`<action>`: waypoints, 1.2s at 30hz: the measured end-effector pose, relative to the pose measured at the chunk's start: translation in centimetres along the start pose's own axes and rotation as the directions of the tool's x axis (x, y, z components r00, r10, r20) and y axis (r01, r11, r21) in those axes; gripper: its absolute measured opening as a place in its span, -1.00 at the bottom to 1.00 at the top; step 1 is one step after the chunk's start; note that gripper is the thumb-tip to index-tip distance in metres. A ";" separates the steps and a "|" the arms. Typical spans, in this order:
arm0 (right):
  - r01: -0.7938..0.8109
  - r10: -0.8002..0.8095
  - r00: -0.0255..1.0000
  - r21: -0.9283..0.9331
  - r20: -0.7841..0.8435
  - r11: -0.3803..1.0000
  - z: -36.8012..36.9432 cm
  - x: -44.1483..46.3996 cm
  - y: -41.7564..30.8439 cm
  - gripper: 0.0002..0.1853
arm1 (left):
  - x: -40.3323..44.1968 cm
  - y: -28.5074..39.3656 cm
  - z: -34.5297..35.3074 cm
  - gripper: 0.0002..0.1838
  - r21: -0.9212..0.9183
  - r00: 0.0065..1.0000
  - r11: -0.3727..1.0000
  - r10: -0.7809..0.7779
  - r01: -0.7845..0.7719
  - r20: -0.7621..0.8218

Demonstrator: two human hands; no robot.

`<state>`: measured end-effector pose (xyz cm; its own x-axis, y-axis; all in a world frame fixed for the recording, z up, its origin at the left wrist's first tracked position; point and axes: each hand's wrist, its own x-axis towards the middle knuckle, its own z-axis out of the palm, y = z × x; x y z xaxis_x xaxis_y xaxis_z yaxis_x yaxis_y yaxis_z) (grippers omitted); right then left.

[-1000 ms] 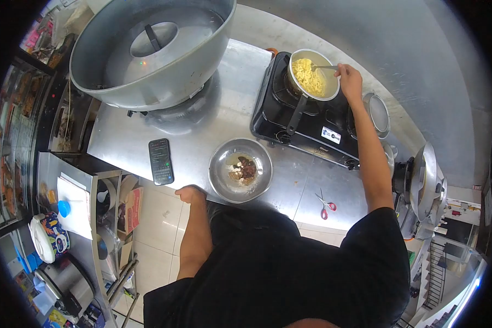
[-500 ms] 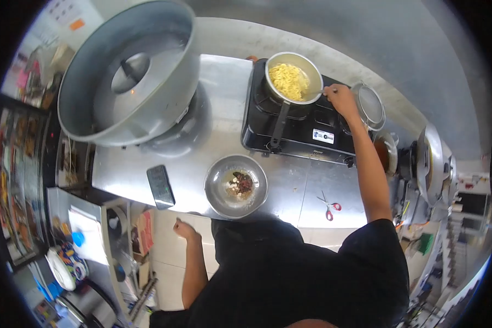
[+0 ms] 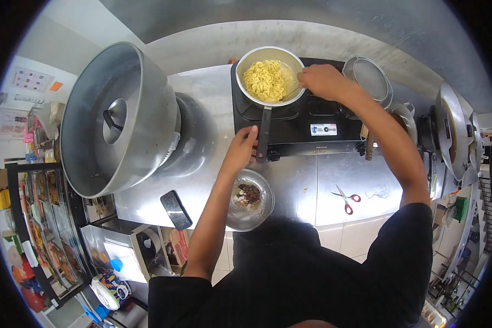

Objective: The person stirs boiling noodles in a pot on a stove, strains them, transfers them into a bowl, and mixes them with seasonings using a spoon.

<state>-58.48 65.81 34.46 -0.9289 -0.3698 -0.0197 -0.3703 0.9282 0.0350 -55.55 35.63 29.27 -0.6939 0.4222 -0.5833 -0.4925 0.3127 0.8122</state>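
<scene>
Yellow noodles lie in a pot on the black stove. My left hand is at the pot's black handle, thumb and fingers apart on its left side; a firm grip does not show. At the pot's right rim my right hand is closed in a pinch. The utensil seen there earlier is hidden now. Below my left hand, a metal bowl holds dark and pale seasonings, partly covered by my left forearm.
On the steel table are a phone and red-handled scissors. A large grey metal drum stands at the left. A strainer sits right of the pot, with large pans farther right.
My left hand has risen from beside the table edge to the pot handle. My right hand has moved closer to the pot's rim. The view has turned and shifted.
</scene>
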 end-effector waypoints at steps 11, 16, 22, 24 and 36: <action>-0.004 -0.006 0.995 -0.104 -0.097 0.995 2.7 1.6 -6.1 -0.87 | 1.8 -2.0 3.0 -0.57 -0.369 0.985 0.929 0.085 -0.024 0.148; -0.145 0.137 0.977 -0.038 -0.162 0.989 3.2 1.7 -5.9 -0.87 | 2.2 -2.5 3.5 -0.56 -0.395 0.989 0.918 0.089 -0.037 0.116; -0.425 0.437 0.898 0.157 -0.049 0.891 1.9 0.0 -3.0 -0.87 | 2.0 -2.5 3.6 -0.57 -0.417 0.990 0.909 0.063 -0.006 0.123; -0.474 0.504 0.863 0.284 -0.039 0.834 2.0 -1.0 -1.0 -0.83 | 2.0 -2.4 3.7 -0.57 -0.430 0.991 0.903 0.053 0.007 0.126; -0.469 0.468 0.883 0.084 0.035 0.879 -7.9 1.3 0.5 -0.78 | 2.1 -2.7 3.7 -0.57 -0.482 0.987 0.876 0.055 0.024 0.149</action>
<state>-59.94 65.42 42.34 -0.9933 0.1094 -0.0362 0.1109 0.9929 -0.0441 -53.74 38.81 25.83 -0.6340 0.5609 -0.5324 -0.7011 -0.1263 0.7018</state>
